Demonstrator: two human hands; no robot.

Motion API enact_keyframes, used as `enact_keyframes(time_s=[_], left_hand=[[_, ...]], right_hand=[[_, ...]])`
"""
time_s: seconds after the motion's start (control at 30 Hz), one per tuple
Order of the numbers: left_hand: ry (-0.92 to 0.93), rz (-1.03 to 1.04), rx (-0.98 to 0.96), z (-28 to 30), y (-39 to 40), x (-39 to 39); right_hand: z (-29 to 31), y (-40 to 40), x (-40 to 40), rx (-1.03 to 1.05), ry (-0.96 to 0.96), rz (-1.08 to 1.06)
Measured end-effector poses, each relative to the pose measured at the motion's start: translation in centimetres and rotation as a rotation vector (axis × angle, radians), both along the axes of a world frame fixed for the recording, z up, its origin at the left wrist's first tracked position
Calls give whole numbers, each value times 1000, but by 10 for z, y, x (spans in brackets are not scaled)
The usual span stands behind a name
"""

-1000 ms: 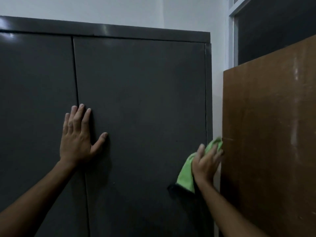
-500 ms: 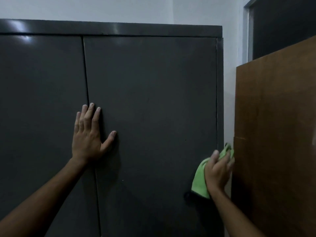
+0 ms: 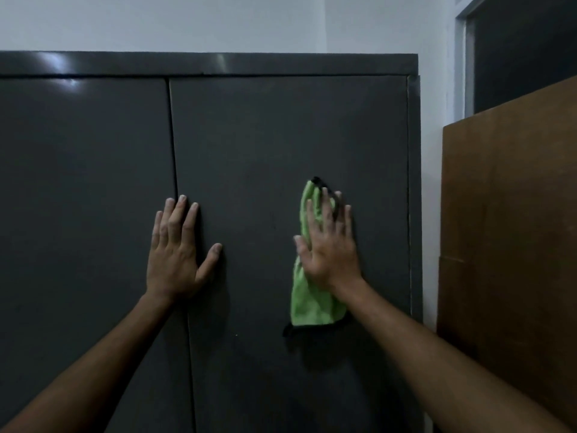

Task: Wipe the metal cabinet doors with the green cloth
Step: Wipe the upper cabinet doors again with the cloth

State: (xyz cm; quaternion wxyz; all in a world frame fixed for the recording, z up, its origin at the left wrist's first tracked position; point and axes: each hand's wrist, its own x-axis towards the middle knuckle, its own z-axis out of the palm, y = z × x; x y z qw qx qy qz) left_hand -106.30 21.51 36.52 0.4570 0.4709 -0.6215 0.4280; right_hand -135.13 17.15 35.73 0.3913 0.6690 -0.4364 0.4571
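Left door (image 3: 84, 214) of the grey metal cabinet: flat, rigid sheet, prob. smooth, w/ a glare patch near the top corner. Nothing to grab here, no handle in view; it just takes pressure.

Left hand (image 3: 175, 257) lies flat across the seam (image 3: 179, 189) btwn the two doors, fingers straight and together, thumb spread onto the right door (image 3: 249, 145). Holds nothing; looks like bracing so the doors don't flex or rattle.

Green cloth (image 3: 307, 303) sits mid right door, pinned to the metal under the right hand (image 3: 332, 254). Fingers straight and splayed, palm pressing, not curled round it. Cloth is soft, light, limp: bunched above the fingertips, lower end hanging loose below the wrist w/ a dark edge. Judgement: flat-palm pressure suits it; on slick metal it may slip or ball up, so a spread palm over the middle is best.

Brown board (image 3: 512, 245) stands just right of the cabinet.

Hard to see: dim light, so dirt or wiped vs unwiped areas can't be told. Doors' lower part and far left are cut off. Cloth under the palm is hidden.
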Motion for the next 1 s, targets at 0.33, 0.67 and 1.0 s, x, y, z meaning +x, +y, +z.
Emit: enact_keyframes(time_s=[0.33, 0.67, 1.0], left_hand=[[2, 14, 35, -1, 3, -1], [-15, 6, -3, -1, -4, 5], [-9, 4, 32, -1, -3, 5]], right_hand=[[169, 0, -88, 121, -722, -19], [258, 11, 97, -72, -82, 34], [197, -2, -57, -36, -132, 29]])
